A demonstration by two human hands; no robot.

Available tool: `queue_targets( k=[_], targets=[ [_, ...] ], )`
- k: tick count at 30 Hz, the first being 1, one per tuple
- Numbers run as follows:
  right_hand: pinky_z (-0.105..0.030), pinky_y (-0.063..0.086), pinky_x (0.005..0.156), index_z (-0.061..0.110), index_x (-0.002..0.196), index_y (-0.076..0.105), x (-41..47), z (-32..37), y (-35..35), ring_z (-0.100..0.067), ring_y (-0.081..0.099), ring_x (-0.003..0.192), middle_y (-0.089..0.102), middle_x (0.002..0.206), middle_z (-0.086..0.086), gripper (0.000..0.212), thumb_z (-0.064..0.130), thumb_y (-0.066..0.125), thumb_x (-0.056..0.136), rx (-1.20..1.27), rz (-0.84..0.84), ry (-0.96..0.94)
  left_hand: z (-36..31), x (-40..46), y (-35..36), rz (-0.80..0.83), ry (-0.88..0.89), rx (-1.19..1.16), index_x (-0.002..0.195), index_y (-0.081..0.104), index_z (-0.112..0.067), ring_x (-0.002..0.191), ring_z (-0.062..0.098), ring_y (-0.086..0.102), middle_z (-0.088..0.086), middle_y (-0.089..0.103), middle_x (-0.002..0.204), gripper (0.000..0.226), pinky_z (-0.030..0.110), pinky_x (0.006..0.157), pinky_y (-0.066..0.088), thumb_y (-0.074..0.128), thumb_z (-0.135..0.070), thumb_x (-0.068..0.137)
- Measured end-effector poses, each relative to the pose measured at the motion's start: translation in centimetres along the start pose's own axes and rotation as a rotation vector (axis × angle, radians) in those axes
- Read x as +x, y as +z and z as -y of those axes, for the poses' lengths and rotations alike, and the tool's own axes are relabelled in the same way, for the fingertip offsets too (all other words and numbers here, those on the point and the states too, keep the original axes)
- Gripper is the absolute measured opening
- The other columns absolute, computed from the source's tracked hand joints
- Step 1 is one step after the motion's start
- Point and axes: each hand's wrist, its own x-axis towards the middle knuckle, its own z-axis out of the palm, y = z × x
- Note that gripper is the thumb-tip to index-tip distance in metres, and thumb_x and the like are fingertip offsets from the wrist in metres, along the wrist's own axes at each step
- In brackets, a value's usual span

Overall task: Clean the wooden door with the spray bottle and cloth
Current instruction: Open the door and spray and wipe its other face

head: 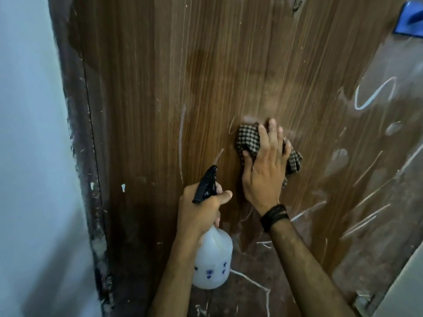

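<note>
From my feed, a blue plastic fixture [409,18] sits at the upper right edge of the brown wood-grain door [206,76], well apart from both hands. Nothing lies between the hands and the door face. A black corded band [273,216] wraps the right wrist.

My left hand [199,211] is clenched around the neck of the translucent white plastic spray bottle with a black trigger head [211,255], nozzle aimed up toward the door, the index finger curled beside the trigger. The bottle body hangs below the fist and carries small blue markings; I cannot tell how much liquid is inside.

My right hand [263,170] is spread flat, pressing the bunched brown-and-cream checked cloth [248,139] against the door, just right of the nozzle.

The door is streaked with white scratches and chalky scribbles, densest to the right and lower down. A darker, chipped door frame [77,133] runs down its left side, touching a pale blue-white wall [27,133].
</note>
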Motion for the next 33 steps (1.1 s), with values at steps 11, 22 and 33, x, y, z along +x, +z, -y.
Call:
queue_targets(
  k=[11, 22, 33],
  targets=[
    [-0.048, 0.004, 0.125, 0.009, 0.155, 0.025, -0.6, 0.4, 0.2, -0.029, 0.012, 0.154, 0.020, 0.165, -0.014, 0.055, 0.027, 0.043, 0.106, 0.048, -0.053, 0.179, -2.4, -0.6, 0.9, -0.071, 0.037, 0.060, 0.064, 0.056, -0.016, 0.034, 0.014, 0.041, 0.005, 0.052, 0.058, 0.030, 0.023, 0.040, 0.037, 0.074, -0.007, 0.086],
    [-0.049, 0.004, 0.125, 0.012, 0.157, 0.027, 3.1, 1.2, 0.0, -0.026, 0.011, 0.155, 0.019, 0.166, -0.011, 0.059, 0.025, 0.050, 0.104, -0.001, 0.052, -0.154, -2.1, -1.4, 1.4, -0.081, 0.031, 0.113, 0.065, 0.055, -0.013, 0.037, 0.011, 0.041, 0.004, 0.049, 0.059, 0.030, 0.021, 0.041, 0.039, 0.071, -0.006, 0.089],
    [-0.047, 0.004, 0.125, 0.011, 0.156, 0.030, 2.4, 2.3, 0.8, -0.027, 0.016, 0.154, 0.023, 0.165, -0.012, 0.060, 0.023, 0.054, 0.102, -0.034, 0.028, -0.182, -1.1, -2.7, -1.2, -0.156, -0.023, 0.084, 0.083, 0.062, -0.008, 0.038, 0.014, 0.043, 0.015, 0.057, 0.072, 0.013, 0.026, 0.042, 0.041, 0.075, -0.009, 0.087]
  ],
)
